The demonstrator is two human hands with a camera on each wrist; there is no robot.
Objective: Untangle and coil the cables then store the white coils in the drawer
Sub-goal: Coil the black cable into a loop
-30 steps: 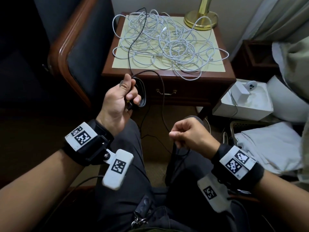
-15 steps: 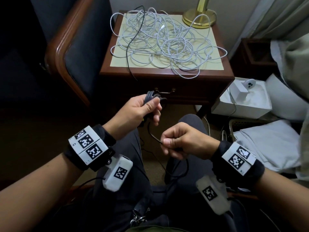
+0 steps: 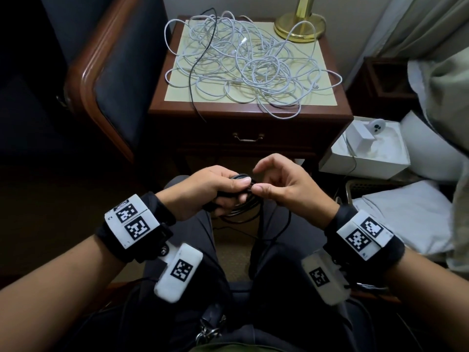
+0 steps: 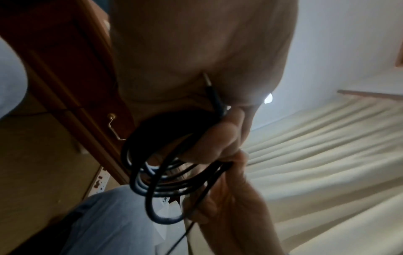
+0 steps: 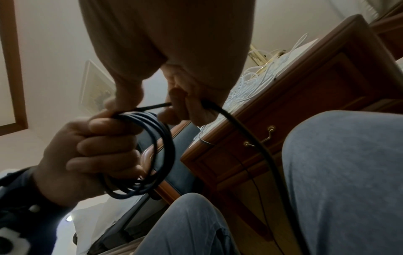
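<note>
A loose tangle of white cables [image 3: 243, 67] covers the top of the wooden nightstand [image 3: 253, 115]. Its drawer [image 3: 248, 137] is closed. One black strand [image 3: 200, 62] runs through the tangle and hangs over the front edge. Over my lap my left hand [image 3: 218, 189] grips a small coil of black cable [image 3: 242, 210], which also shows in the wrist views [image 4: 157, 174] [image 5: 152, 148]. My right hand [image 3: 269, 186] sits right beside it and pinches the black cable where it meets the coil. The free length [image 5: 261, 155] trails down between my knees.
A brass lamp base [image 3: 299, 26] stands at the nightstand's back right corner. A dark padded chair [image 3: 114, 72] is close on the left. A white box [image 3: 365, 151] with a charger and folded white cloth [image 3: 406, 214] lie on the right.
My left hand came down from the drawer front to my lap with the coil. The right hand rose to meet it, and the two now touch at the coil.
</note>
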